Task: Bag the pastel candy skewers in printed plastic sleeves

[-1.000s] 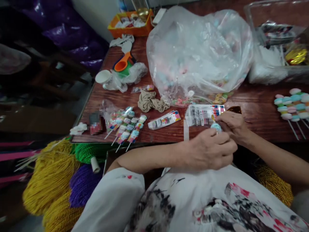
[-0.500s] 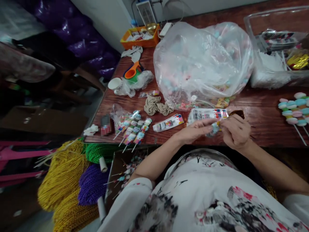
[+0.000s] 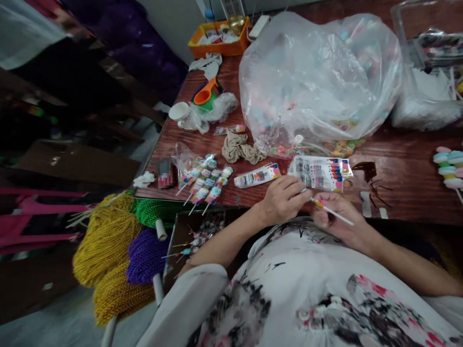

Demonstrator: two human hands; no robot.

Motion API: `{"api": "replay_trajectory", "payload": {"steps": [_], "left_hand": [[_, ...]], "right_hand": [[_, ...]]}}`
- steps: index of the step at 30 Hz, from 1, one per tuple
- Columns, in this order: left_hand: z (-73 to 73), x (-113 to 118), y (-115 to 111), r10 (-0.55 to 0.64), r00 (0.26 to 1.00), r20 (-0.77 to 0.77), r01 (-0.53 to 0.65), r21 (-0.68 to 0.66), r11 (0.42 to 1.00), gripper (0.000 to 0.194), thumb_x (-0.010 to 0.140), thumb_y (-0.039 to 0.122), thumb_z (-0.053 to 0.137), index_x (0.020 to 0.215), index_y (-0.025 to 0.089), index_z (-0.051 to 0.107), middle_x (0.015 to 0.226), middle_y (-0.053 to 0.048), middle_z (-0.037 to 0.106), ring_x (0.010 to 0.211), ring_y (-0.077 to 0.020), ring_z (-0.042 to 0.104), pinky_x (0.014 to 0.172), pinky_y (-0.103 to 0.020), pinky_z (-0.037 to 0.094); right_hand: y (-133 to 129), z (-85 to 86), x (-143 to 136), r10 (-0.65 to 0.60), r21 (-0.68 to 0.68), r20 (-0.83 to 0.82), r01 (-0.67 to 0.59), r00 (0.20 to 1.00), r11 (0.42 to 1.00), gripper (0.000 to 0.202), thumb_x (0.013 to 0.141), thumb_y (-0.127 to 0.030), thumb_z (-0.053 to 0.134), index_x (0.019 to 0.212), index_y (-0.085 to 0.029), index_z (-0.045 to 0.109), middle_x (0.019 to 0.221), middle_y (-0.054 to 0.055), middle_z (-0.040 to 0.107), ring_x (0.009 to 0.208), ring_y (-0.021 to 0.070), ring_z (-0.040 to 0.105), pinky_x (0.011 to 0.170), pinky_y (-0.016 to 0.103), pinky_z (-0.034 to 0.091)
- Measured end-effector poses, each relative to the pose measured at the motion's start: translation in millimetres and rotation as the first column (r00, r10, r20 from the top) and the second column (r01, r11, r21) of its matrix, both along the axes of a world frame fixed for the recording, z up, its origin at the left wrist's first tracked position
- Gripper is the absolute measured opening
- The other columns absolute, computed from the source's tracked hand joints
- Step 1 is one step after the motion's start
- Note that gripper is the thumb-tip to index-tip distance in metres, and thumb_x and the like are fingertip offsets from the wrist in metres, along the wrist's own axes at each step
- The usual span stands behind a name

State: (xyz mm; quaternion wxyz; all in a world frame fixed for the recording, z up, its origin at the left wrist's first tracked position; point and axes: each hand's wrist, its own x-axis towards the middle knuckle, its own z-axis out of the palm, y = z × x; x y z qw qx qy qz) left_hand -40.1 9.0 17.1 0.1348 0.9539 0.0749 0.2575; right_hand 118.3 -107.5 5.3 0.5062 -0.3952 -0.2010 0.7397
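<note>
Close to my body, at the table's front edge, both hands are on one wrapped marshmallow skewer with a white stick [image 3: 339, 216]. My left hand [image 3: 284, 200] is closed around the marshmallow end, which its fingers mostly cover. My right hand [image 3: 340, 212] pinches the lower end of the wrapper, where a bit of yellow shows, and the stick points to the right across its palm. Just beyond the hands lie flat printed wrappers [image 3: 318, 172]. Brown twist ties [image 3: 378, 193] are to the right of them. Several wrapped marshmallow skewers [image 3: 208, 180] rest at the left.
A large clear bag of marshmallows [image 3: 311, 82] fills the table's back. Unwrapped marshmallow skewers [image 3: 450, 166] lie at the right edge, below a clear plastic bin [image 3: 415, 113]. An orange tray [image 3: 217, 46], scissors [image 3: 206, 94] and crumpled cloth [image 3: 238, 148] are toward the left.
My hands have turned the skewer so its stick now points right and shows. The right hand has rolled palm up, uncovering the wrappers and ties behind. The view has shifted slightly.
</note>
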Motion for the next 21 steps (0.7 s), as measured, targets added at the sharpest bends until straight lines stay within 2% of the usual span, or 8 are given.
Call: {"api": "replay_trajectory", "payload": {"steps": [3, 5, 8, 10, 12, 14, 16, 21], "left_hand": [[22.3, -55, -8, 0.036, 0.923, -0.383, -0.089, -0.122, 0.988, 0.020, 0.092, 0.023, 0.048, 0.096, 0.020, 0.068, 0.093, -0.007, 0.070, 0.094, -0.0194, 0.062, 0.089, -0.035, 0.048], [35.8, -104, -8, 0.050, 0.644, -0.763, -0.246, -0.145, 0.958, 0.018, 0.089, 0.022, 0.051, 0.093, 0.022, 0.069, 0.092, -0.006, 0.070, 0.091, -0.0204, 0.063, 0.084, -0.034, 0.048], [44.5, -167, -8, 0.283, 0.050, -0.958, -0.538, 0.213, 0.816, 0.018, 0.082, 0.020, 0.056, 0.091, 0.016, 0.071, 0.092, -0.013, 0.069, 0.094, -0.0290, 0.064, 0.080, -0.039, 0.048], [42.8, -176, -11, 0.378, -0.096, -0.921, -0.583, 0.360, 0.729, 0.021, 0.082, 0.023, 0.058, 0.098, 0.014, 0.069, 0.099, -0.016, 0.068, 0.100, -0.0326, 0.062, 0.080, -0.042, 0.047], [37.1, -149, -17, 0.326, 0.076, -0.942, -0.579, 0.225, 0.784, 0.027, 0.086, 0.027, 0.058, 0.109, 0.016, 0.066, 0.105, -0.014, 0.068, 0.101, -0.0284, 0.062, 0.083, -0.039, 0.048], [28.2, -92, -21, 0.275, 0.459, -0.845, -0.443, 0.051, 0.895, 0.028, 0.095, 0.032, 0.047, 0.112, 0.016, 0.064, 0.112, -0.012, 0.066, 0.106, -0.0228, 0.059, 0.092, -0.035, 0.046], [15.9, -23, -20, 0.198, 0.709, -0.676, -0.248, 0.022, 0.968, 0.029, 0.098, 0.031, 0.042, 0.106, 0.015, 0.065, 0.109, -0.012, 0.065, 0.103, -0.0225, 0.058, 0.092, -0.035, 0.046], [-15.7, 89, -16, 0.179, 0.806, -0.564, -0.063, 0.219, 0.974, 0.026, 0.091, 0.011, 0.044, 0.107, 0.005, 0.063, 0.108, -0.019, 0.060, 0.104, -0.0297, 0.056, 0.072, -0.035, 0.048]], "right_hand": [[-8, -2.0, -18, 0.131, 0.060, 0.130, -0.140, 0.983, 0.988, 0.026, 0.079, -0.042, 0.066, 0.080, -0.017, 0.058, 0.050, -0.006, 0.049, 0.039, 0.0069, 0.038, 0.039, 0.020, 0.029], [-13, -7.6, -14, 0.077, 0.222, 0.459, -0.198, 0.885, 0.955, 0.025, 0.084, -0.037, 0.064, 0.099, -0.017, 0.064, 0.064, -0.002, 0.061, 0.051, 0.0089, 0.052, 0.049, 0.021, 0.041], [-21, -21.1, 9, -0.178, 0.421, 0.782, -0.294, 0.598, 0.858, 0.018, 0.086, -0.027, 0.062, 0.102, -0.019, 0.068, 0.082, 0.004, 0.070, 0.072, 0.0131, 0.063, 0.066, 0.025, 0.050], [-25, -30.3, 22, -0.213, 0.419, 0.807, -0.278, 0.551, 0.864, 0.013, 0.089, -0.026, 0.058, 0.090, -0.018, 0.068, 0.076, 0.004, 0.069, 0.066, 0.0128, 0.063, 0.062, 0.025, 0.050], [-28, -36.5, 26, -0.206, 0.380, 0.774, -0.179, 0.599, 0.907, 0.018, 0.092, -0.028, 0.054, 0.084, -0.017, 0.067, 0.066, 0.000, 0.065, 0.056, 0.0106, 0.058, 0.053, 0.022, 0.047], [-29, -38.1, 22, -0.256, 0.383, 0.763, -0.096, 0.593, 0.919, 0.019, 0.093, -0.028, 0.053, 0.083, -0.018, 0.066, 0.063, -0.001, 0.062, 0.053, 0.0099, 0.056, 0.051, 0.022, 0.047], [-28, -35.9, 16, -0.345, 0.457, 0.789, -0.109, 0.509, 0.883, 0.016, 0.092, -0.024, 0.054, 0.084, -0.018, 0.066, 0.066, 0.000, 0.064, 0.057, 0.0107, 0.058, 0.055, 0.023, 0.048], [-44, -31.6, 30, -0.544, 0.592, 0.800, -0.185, 0.254, 0.785, 0.014, 0.089, -0.015, 0.054, 0.091, -0.020, 0.067, 0.072, 0.002, 0.068, 0.063, 0.0127, 0.064, 0.059, 0.024, 0.049]]}}
